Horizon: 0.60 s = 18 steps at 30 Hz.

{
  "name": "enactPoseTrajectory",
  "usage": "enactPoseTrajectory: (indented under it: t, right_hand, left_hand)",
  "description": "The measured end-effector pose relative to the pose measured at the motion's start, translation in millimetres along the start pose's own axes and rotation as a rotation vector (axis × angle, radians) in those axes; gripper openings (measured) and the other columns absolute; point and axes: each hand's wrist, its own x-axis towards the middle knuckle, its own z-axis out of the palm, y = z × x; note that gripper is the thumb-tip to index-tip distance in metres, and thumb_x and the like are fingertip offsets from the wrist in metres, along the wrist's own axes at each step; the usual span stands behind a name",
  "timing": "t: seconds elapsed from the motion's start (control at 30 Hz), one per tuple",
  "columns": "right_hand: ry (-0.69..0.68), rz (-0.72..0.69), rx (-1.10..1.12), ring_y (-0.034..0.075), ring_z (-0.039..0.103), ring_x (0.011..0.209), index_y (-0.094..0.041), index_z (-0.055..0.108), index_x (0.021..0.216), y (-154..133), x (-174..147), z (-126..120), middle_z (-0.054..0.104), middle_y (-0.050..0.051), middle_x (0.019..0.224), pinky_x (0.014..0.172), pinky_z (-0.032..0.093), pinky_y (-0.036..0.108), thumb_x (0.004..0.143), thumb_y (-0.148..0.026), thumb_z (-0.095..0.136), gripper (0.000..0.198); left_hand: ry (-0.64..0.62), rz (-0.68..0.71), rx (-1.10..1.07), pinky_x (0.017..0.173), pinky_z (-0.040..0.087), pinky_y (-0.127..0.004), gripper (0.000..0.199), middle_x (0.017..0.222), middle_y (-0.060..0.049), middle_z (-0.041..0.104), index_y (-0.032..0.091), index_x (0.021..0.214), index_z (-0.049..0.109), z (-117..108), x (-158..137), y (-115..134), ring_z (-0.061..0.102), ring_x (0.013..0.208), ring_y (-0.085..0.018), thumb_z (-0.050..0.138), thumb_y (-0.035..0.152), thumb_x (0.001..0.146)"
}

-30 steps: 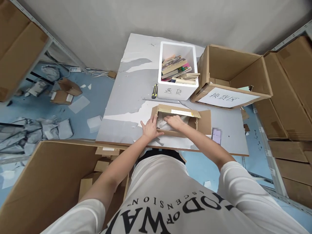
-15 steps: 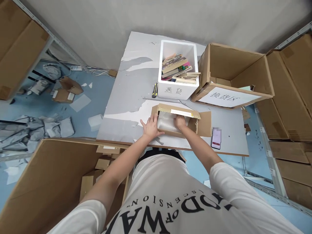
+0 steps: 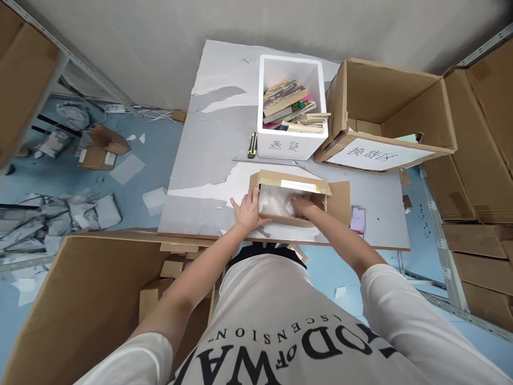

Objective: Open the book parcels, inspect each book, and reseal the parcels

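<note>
A small opened cardboard box (image 3: pixel 292 220) lies near the table's front edge, its flap folded out to the right. My left hand (image 3: pixel 247 212) rests with spread fingers against the box's left end. My right hand (image 3: pixel 303 205) reaches inside, its fingers closed on a translucent white packing wrap (image 3: pixel 273 201) that is crumpled beside them. The fingertips are partly hidden in the box, and I cannot see what the wrap covers.
Behind the box stands a white foam bin (image 3: pixel 292 145) of books, with a yellow-black box cutter (image 3: pixel 252 145) beside it. A big labelled carton (image 3: pixel 401 101) is at the back right. A phone (image 3: pixel 358 219) lies right of the box, partly behind my forearm. A large carton (image 3: pixel 100 278) stands lower left.
My right hand has shifted slightly right inside the box. The wrap, smoother before, is now bunched up toward it. My left hand keeps its place.
</note>
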Motion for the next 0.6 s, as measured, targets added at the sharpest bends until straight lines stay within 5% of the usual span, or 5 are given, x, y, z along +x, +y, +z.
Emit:
enactPoseTrajectory:
  t: [0.17,0.33,0.43,0.6]
  right_hand:
    - [-0.022,-0.12,-0.151,0.037,0.018,0.145,-0.017,0.031,0.15,12.9,3.1,5.6,0.024,0.018,0.157,0.115,0.019,0.053,0.072,-0.023,0.069,0.086]
    - [-0.024,-0.305,-0.344,0.031,0.003,0.149,-0.017,0.029,0.15,17.4,6.8,4.5,0.011,0.011,0.162,0.118,0.002,0.054,0.068,-0.02,0.068,0.091]
    - [0.05,-0.388,-0.277,0.025,0.008,0.149,-0.015,0.039,0.144,7.0,8.5,3.7,0.02,0.013,0.16,0.117,0.006,0.054,0.071,-0.009,0.058,0.077]
    - [0.08,-0.502,0.031,0.025,0.045,0.133,-0.007,0.059,0.12,-31.2,21.3,-10.8,0.056,0.022,0.134,0.111,0.027,0.05,0.078,0.001,0.044,0.046]
  left_hand:
    - [-0.034,-0.016,0.003,0.112,0.009,-0.07,0.126,0.156,-0.021,0.027,0.016,0.155,0.0,0.6,0.3,1.1,0.029,0.141,-0.04,0.069,0.068,0.063]
    - [-0.051,-0.024,0.017,0.112,0.01,-0.068,0.123,0.157,-0.02,0.025,0.016,0.155,0.001,1.3,0.8,2.2,0.028,0.141,-0.04,0.067,0.068,0.065]
    - [-0.046,-0.008,0.006,0.112,0.013,-0.067,0.121,0.156,-0.021,0.025,0.017,0.155,0.001,4.0,1.0,1.2,0.031,0.14,-0.039,0.066,0.067,0.067]
    - [-0.023,0.018,-0.036,0.113,0.018,-0.064,0.117,0.155,-0.02,0.029,0.017,0.155,0.005,6.4,1.1,-2.8,0.033,0.139,-0.037,0.067,0.066,0.068]
